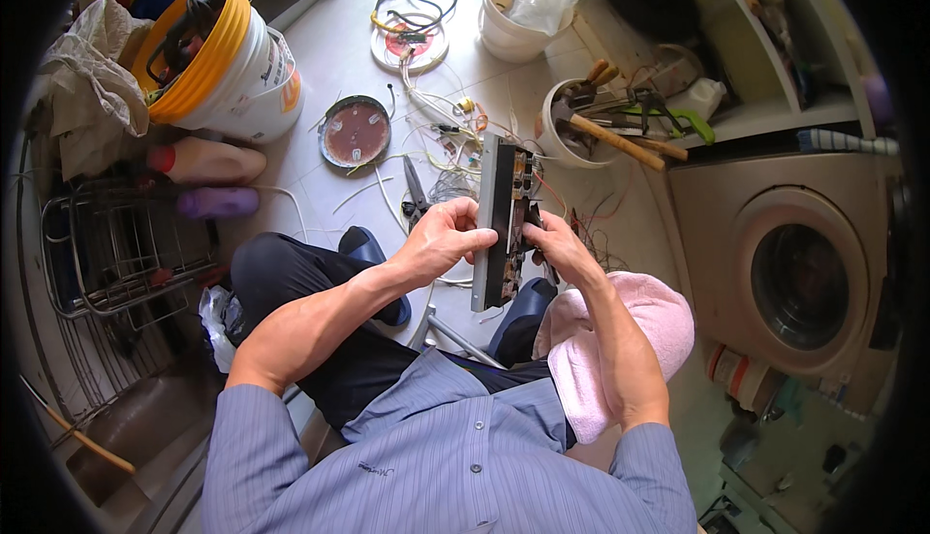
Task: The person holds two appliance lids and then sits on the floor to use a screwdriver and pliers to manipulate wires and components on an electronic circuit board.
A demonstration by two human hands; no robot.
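Observation:
A long, narrow black panel with a grey metal edge stands nearly upright above my lap, with brownish and metallic parts along its right side. My left hand grips its left edge, thumb lying across the black face. At its right side my right hand is closed around something dark; whether that is a tool or a part of the panel I cannot make out. Just beyond my left hand, a pair of dark-bladed shears lies on the floor beside tangled wires.
A round reddish-brown plate and a white disc with cables lie farther off. A white bucket with a yellow rim stands left; a tool bucket with hammers stands right. A pink towel covers my right knee, near a washing machine.

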